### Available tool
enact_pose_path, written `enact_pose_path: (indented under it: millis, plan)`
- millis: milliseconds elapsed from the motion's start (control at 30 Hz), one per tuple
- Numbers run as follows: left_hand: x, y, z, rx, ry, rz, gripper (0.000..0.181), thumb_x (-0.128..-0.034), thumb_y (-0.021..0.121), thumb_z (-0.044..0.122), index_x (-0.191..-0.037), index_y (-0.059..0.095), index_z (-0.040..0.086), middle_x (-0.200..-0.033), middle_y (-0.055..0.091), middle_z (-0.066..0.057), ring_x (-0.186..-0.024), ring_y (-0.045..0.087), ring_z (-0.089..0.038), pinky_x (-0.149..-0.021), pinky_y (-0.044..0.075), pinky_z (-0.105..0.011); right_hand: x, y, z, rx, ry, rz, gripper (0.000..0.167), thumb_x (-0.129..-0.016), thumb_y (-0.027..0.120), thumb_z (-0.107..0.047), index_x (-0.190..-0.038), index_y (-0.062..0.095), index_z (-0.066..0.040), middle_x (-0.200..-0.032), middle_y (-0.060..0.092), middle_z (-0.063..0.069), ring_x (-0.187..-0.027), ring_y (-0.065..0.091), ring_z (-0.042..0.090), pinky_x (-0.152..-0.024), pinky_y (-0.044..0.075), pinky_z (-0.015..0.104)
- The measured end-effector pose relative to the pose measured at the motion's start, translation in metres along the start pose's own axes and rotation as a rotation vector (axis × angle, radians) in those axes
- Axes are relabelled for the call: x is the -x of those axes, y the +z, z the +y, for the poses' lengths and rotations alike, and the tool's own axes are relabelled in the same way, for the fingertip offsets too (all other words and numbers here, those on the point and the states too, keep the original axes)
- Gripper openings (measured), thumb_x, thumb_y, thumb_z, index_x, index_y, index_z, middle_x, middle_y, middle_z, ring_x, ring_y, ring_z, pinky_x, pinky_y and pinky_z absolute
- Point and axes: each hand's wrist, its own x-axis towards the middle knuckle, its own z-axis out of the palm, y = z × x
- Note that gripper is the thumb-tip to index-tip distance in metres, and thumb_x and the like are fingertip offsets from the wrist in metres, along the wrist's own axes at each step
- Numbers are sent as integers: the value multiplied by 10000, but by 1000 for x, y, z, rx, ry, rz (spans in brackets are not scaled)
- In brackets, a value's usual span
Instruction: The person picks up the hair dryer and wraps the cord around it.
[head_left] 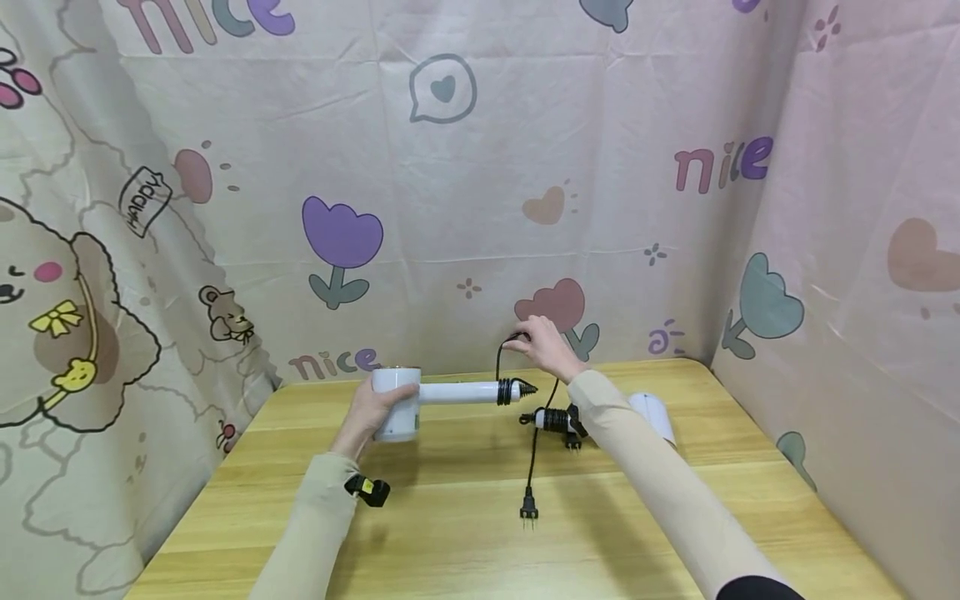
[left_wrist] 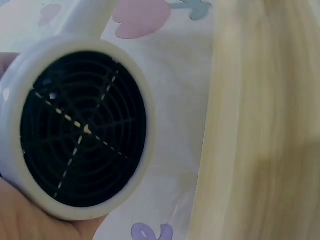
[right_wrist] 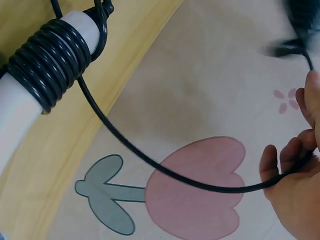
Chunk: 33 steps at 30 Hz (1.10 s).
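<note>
My left hand (head_left: 369, 410) grips a white hair dryer (head_left: 396, 423) by its barrel, above the table, with the handle pointing right. Its round dark grille (left_wrist: 85, 130) faces the left wrist camera. A few turns of black cord (head_left: 504, 392) circle the handle's end. Up and to the right, my right hand (head_left: 551, 346) pinches that cord between thumb and fingers. The cord's free length hangs from the hand down to a two-pin plug (head_left: 529, 505). In the right wrist view the cord (right_wrist: 175, 175) bows toward the fingers; a dark blurred shape beyond them is unclear.
A second white hair dryer (head_left: 652, 414) lies on the wooden table (head_left: 450, 533), partly hidden by my right forearm. Its cord (head_left: 553, 420) is coiled round the handle, with a plug (head_left: 573, 444) beside it. A patterned curtain (head_left: 465, 183) hangs behind the table.
</note>
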Motion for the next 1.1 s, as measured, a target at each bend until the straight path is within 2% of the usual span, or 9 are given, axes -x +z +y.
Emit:
enact_pose_path:
  millis: [133,367,467,600,733,900,1100]
  plan:
    - [0,-2,-2,-77,45,51,743,-805,803,324,-1347,404,8,-1182,554,-212,-845,636,-210,-693,590,-353,-2,3,-7,26,-54,34,140,-883,728,-211,-941,750,-85,-849,594,53,-778,435,198,-751,375,347]
    - [0,-4,1,-215,80,195,798,-771,810,390,-1363,403,43,-1174,563,-187,-953,604,-282,-718,565,-328,-5,6,-19,25,-194,83,128,-897,705,-159,-959,742,-54,-810,554,60,-755,377,194,-700,314,309]
    - [1,-4,3,-250,102,265,849,-764,809,401,-1401,383,35,-1184,563,-203,-996,596,-319,-760,564,-365,-6,7,-23,15,-229,100,127,-909,689,-137,-980,742,-46,-801,525,48,-763,359,180,-698,295,289]
    - [1,-6,5,-260,125,340,964,-769,800,392,-1498,282,29,-1258,534,-238,-1056,578,-360,-856,543,-454,-7,6,-27,11,-296,115,122,-922,669,-114,-988,733,-33,-781,478,41,-769,337,183,-703,281,291]
    - [2,-7,8,-268,146,410,985,-769,794,418,-1507,267,33,-1258,544,-242,-1047,583,-368,-857,533,-474,-9,6,-31,34,-338,142,94,-924,660,-91,-972,725,-44,-766,450,36,-770,343,188,-704,287,296]
    - [2,-4,10,-215,177,508,933,-750,809,431,-1460,336,55,-1202,573,-218,-1007,591,-353,-813,534,-469,-11,4,-38,72,-326,155,113,-944,641,-105,-1000,721,-48,-800,482,35,-792,400,181,-686,353,288]
    - [3,-2,14,-107,214,642,932,-734,821,445,-1443,352,63,-1223,571,-208,-1041,568,-342,-868,500,-463,-13,6,-47,67,-292,159,152,-979,590,-99,-1026,715,-25,-825,525,37,-805,440,181,-687,396,295]
